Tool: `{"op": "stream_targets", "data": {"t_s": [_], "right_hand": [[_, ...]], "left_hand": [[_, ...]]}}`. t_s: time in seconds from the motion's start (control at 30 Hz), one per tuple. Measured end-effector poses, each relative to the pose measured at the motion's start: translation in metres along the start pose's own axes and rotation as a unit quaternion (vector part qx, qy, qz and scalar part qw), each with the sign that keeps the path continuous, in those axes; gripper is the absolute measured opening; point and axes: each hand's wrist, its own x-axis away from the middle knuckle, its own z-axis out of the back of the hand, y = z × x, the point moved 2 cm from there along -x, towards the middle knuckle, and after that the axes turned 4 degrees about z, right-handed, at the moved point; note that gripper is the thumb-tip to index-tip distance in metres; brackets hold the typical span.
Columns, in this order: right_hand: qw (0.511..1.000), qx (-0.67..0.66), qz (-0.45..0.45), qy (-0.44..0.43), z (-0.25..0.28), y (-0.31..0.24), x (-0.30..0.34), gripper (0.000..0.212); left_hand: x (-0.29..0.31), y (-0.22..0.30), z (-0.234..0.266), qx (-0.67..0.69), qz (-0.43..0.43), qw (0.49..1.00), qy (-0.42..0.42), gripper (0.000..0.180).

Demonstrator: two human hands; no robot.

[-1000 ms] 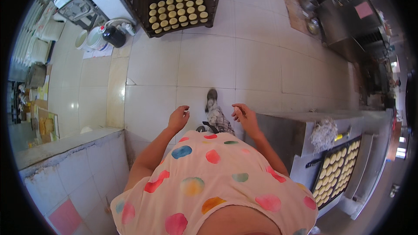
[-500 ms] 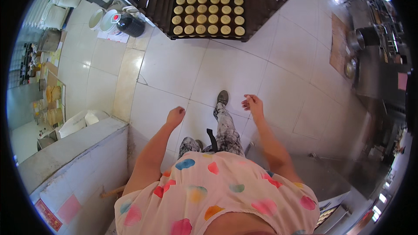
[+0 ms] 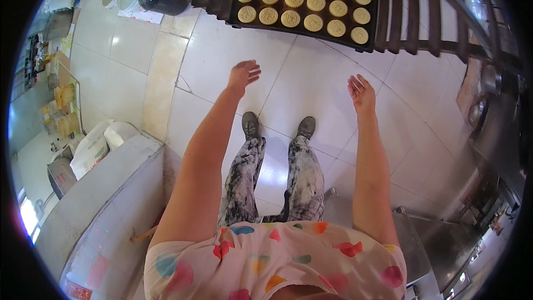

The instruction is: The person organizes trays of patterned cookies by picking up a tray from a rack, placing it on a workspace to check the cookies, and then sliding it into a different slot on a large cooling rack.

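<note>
Ahead of me a dark baking tray [image 3: 306,6] sits in a slatted rack [image 3: 397,16], bearing rows of round, pale yellow pastries [image 3: 290,19] with stamped tops. Both arms reach forward toward the tray's near edge without touching it. My left hand [image 3: 244,74] is empty, its fingers apart and turned inward, short of the tray's left part. On the other side, my right hand [image 3: 361,91] is also empty, with fingers spread, below the tray's right corner.
A large dark bottle with a red cap [image 3: 161,1] stands beside white buckets [image 3: 129,0] at the far left. A low wall [image 3: 105,180] runs along my left, with white sacks [image 3: 102,144] behind it. Metal equipment [image 3: 411,244] is close on my right.
I have stepped nearer, so the rack and tray look larger and closer. Both hands have risen forward toward the tray, and my feet now stand side by side.
</note>
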Motion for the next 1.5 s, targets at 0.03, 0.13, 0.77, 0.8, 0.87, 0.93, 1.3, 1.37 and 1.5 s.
{"op": "stream_targets", "data": {"t_s": [0.03,0.13,0.77,0.8,0.87,0.93,1.3,1.37,1.5], "right_hand": [[1.0,-0.017,-0.005,0.001,-0.006,0.009,-0.016,0.032],[0.998,-0.061,-0.007,-0.007,-0.019,0.023,-0.064,0.03],[0.993,-0.074,0.09,-0.008,-0.04,0.047,-0.211,0.025],[0.993,-0.08,0.085,-0.011,-0.032,0.052,-0.201,0.025],[0.993,-0.096,0.064,0.005,-0.009,0.069,-0.169,0.025],[0.993,-0.114,0.035,-0.018,0.015,0.084,-0.135,0.027],[0.986,0.145,-0.005,-0.079,0.046,-0.008,-0.188,0.062],[0.972,0.199,0.121,0.037,0.045,0.005,-0.191,0.065],[0.921,0.293,0.208,0.148,0.062,0.024,-0.138,0.069]], "left_hand": [[-0.021,0.002,0.006,0.032,-0.011,0.999,-0.001,0.038],[-0.079,0.007,0.022,0.111,-0.047,0.992,-0.028,0.044],[-0.221,0.028,0.023,0.253,-0.174,0.951,-0.043,0.022],[-0.214,0.02,0.026,0.26,-0.168,0.95,-0.034,0.02],[-0.191,-0.003,0.039,0.269,-0.154,0.95,-0.035,0.02],[-0.164,-0.03,0.054,0.263,-0.132,0.954,-0.054,0.023],[-0.188,0.049,0.104,0.016,-0.058,0.996,-0.059,0.066],[-0.194,0.052,0.103,-0.063,-0.087,0.993,0.055,0.076],[-0.152,0.03,0.119,-0.207,-0.118,0.94,0.245,0.085]]}}
